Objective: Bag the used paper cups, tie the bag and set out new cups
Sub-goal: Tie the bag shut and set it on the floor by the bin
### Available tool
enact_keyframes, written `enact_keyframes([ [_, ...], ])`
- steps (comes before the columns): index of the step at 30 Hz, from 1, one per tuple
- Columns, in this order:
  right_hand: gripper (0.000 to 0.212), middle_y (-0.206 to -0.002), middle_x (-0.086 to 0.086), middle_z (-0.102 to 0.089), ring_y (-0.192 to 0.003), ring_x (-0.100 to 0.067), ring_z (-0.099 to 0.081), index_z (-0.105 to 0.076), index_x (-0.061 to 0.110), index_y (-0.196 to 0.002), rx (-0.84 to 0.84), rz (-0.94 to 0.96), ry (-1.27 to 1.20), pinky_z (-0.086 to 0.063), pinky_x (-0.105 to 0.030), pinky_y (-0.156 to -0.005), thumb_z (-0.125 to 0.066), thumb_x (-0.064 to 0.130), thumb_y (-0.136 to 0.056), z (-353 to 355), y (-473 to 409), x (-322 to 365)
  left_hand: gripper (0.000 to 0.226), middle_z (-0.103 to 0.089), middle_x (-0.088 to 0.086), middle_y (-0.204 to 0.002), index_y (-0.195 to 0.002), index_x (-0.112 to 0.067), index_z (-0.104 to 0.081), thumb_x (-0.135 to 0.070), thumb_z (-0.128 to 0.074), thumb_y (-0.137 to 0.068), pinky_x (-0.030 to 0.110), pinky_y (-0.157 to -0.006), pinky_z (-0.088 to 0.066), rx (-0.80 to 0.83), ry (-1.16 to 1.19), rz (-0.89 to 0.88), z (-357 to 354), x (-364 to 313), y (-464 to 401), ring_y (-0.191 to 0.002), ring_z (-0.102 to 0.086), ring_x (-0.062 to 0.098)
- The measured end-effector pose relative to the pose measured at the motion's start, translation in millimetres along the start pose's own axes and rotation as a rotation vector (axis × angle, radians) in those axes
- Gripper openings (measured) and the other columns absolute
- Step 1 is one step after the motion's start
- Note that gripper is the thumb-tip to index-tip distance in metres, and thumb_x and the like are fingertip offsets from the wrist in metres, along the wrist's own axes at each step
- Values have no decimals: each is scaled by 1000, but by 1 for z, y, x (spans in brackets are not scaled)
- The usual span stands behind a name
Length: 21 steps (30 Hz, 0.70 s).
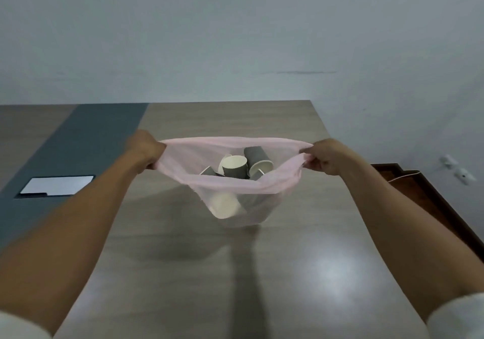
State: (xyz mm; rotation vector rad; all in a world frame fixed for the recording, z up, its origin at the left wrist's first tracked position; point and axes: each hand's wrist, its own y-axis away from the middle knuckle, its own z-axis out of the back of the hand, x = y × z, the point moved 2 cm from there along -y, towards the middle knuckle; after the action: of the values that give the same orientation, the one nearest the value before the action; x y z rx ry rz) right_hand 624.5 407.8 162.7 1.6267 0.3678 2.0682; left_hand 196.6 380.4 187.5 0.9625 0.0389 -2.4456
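Arms stretched out ahead of us, and we start at the left hand [143, 150]: it is curled shut on the left end of the pink bag's [235, 186] rim, bunching the thin film in the fist. Out beyond that hand to the left, a flat grey plate [56, 185] lies set into the dark strip of the counter [301, 255], well apart from the action.

Between the two hands, the bag mouth is pulled wide and taut, and that looks to us like the point of the grip: drawing the rim sideways flattens the opening and gathers two ends ready for a knot. Hanging below the hands, the bag's belly sags toward the counter; whether it touches the surface, we cannot tell. Inside sit the used cups [245, 165], grey outside and pale inside, tumbled on their sides, with one more showing through the film lower down.

On to the right hand [323, 159]: also clenched shut, pinching the right end of the rim, level with its partner.

Bagging looks done to us; tying comes next, and no new cups are in sight. One risk: this film looks thin, so a hard pull could tear it.
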Motion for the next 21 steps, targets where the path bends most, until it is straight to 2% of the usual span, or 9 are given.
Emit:
enact_keyframes([
  [3, 11, -94, -18, -70, -73, -21, -68, -71, -7, -100, 41, 103, 275, -57, -20, -53, -71, -3, -90, 9, 15, 8, 13, -59, 14, -87, -83, -5, -56, -7, -62, -95, 26, -35, -48, 92, 187, 102, 10, 7, -2, -66, -59, 24],
  [6, 13, -94, -27, -69, -76, -37, -70, -71, -11, -98, -143, 217, 445, -63, -39, -71, -61, -6, -91, 16, 20, 10, 12, -60, 10, -84, -88, -7, -57, -5, -54, -99, 23, -32, -47, 147, 310, 164, 13, 9, -1, -66, -60, 20],
  [8, 11, -92, -26, -67, -72, -41, -72, -66, -13, -95, -74, 122, 374, -65, -47, -65, -56, -9, -93, 6, 26, 7, 15, -62, 11, -86, -89, -7, -57, -3, -48, -101, 23, -34, -49, 192, 313, 174, 10, 10, 2, -67, -63, 20],
  [10, 9, -84, -25, -64, -51, -32, -69, -61, -11, -87, -52, 25, 255, -61, -37, -46, -58, -10, -95, 2, 29, 5, 11, -62, 12, -91, -93, -3, -57, -3, -50, -101, 25, -35, -51, 277, 309, 202, 8, 11, 6, -71, -65, 21],
  [12, 1, -79, -21, -61, -41, -21, -59, -65, -10, -93, -123, 75, 147, -53, -24, -37, -64, -11, -92, 13, 25, 12, 4, -59, 12, -97, -100, 0, -58, -1, -54, -100, 26, -39, -54, 349, 343, 234, 15, 14, 7, -76, -66, 22],
  [14, 16, -83, -17, -61, -53, -16, -52, -69, -11, -101, -58, 142, 120, -46, -22, -47, -73, -10, -85, 24, 25, 15, 5, -56, 11, -97, -100, 1, -59, 2, -57, -95, 27, -44, -58, 377, 385, 246, 24, 20, 7, -79, -66, 21],
  [16, 12, -89, -19, -63, -61, -17, -51, -72, -8, -92, 2, 170, 284, -47, -26, -57, -75, -11, -81, 28, 28, 12, 7, -53, 9, -87, -94, -1, -58, 3, -57, -89, 28, -48, -59, 398, 375, 248, 31, 27, 7, -73, -63, 21],
  [18, 12, -94, -20, -65, -65, -23, -59, -71, -6, -93, -95, 210, 450, -55, -34, -63, -75, -1, -83, 27, 28, 10, 7, -51, 8, -79, -91, -3, -57, 2, -55, -86, 29, -49, -60, 401, 308, 252, 36, 34, 10, -67, -62, 20],
  [21, 52, -116, -16, -54, -77, -32, -74, -52, 11, -117, 21, -51, 318, -61, -40, -60, -77, 44, -85, 3, 38, -15, 5, -53, 8, -77, -92, -4, -58, -1, -57, -88, 31, -51, -61, 409, 247, 247, 36, 37, 12, -65, -64, 20],
])
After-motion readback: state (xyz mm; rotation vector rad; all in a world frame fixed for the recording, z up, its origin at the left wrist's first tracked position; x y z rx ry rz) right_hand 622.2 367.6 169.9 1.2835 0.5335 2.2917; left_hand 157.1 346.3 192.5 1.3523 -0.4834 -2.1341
